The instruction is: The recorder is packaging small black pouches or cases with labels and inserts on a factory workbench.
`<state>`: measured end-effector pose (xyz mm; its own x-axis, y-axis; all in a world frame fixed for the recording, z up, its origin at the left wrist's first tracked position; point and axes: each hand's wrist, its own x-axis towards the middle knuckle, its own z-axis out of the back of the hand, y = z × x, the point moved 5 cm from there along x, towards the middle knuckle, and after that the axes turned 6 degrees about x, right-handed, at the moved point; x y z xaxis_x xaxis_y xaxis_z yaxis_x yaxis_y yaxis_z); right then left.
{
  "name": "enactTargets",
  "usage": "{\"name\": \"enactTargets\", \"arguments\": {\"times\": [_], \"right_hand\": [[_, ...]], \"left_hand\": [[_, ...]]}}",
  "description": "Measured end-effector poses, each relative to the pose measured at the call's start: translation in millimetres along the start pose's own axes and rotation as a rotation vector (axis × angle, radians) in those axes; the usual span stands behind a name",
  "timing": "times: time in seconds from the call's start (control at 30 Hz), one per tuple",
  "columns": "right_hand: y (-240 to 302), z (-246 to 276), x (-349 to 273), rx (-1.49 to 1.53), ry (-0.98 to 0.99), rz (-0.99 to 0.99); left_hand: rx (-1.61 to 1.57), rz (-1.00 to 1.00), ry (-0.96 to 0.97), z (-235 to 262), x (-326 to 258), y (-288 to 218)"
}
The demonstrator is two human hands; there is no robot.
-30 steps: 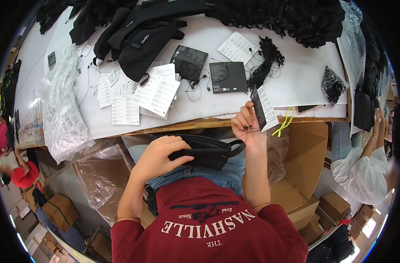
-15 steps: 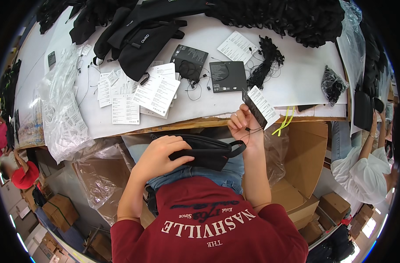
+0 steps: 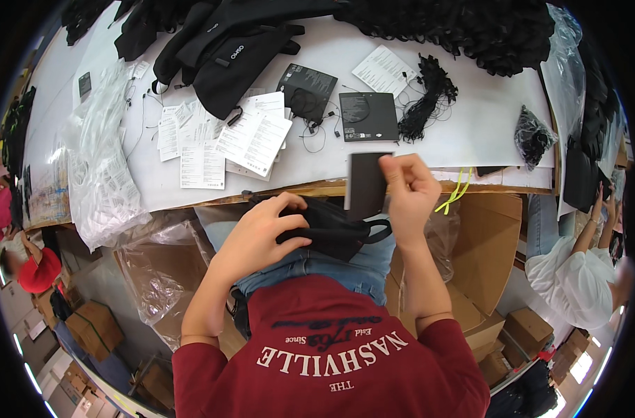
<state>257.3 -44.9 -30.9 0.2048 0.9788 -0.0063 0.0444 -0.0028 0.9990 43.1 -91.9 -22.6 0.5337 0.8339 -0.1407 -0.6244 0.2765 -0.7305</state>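
My left hand [image 3: 267,228] grips a black zip pouch [image 3: 335,235] above my lap, its fingers curled over the near-left part. A black wrist loop sticks out of the pouch's right end. Between thumb and fingers, my right hand [image 3: 413,189] holds a dark folded card tag [image 3: 367,185] upright just above the pouch. Whether the card touches the pouch, I cannot tell. On the table beyond lie a pile of white printed cards [image 3: 251,143], two black cards [image 3: 368,117] and a bundle of thin black cords [image 3: 427,101].
The white worktable [image 3: 488,129] also bears black pouches [image 3: 244,66], a heap of black goods [image 3: 457,31] and clear plastic bags [image 3: 101,167]. A yellow strap [image 3: 455,191] hangs over its front edge. Below stands an open cardboard box [image 3: 481,258]. People work at both sides.
My right hand has turned and brought the card tag left, over the pouch; its dark face shows now instead of the white print. My left hand keeps hold of the pouch.
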Motion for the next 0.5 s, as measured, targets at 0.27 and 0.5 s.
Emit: {"name": "enactTargets", "arguments": {"times": [0.27,0.5], "right_hand": [[7.1,-37.0,-26.9,-0.501,0.377,0.499],[-2.7,-34.9,-27.9,-0.539,0.292,0.322]], "left_hand": [[0.071,-0.078,-0.032,-7.0,2.5,-9.7],[0.013,-0.03,-0.037,-17.3,-5.5,-4.2]]}}
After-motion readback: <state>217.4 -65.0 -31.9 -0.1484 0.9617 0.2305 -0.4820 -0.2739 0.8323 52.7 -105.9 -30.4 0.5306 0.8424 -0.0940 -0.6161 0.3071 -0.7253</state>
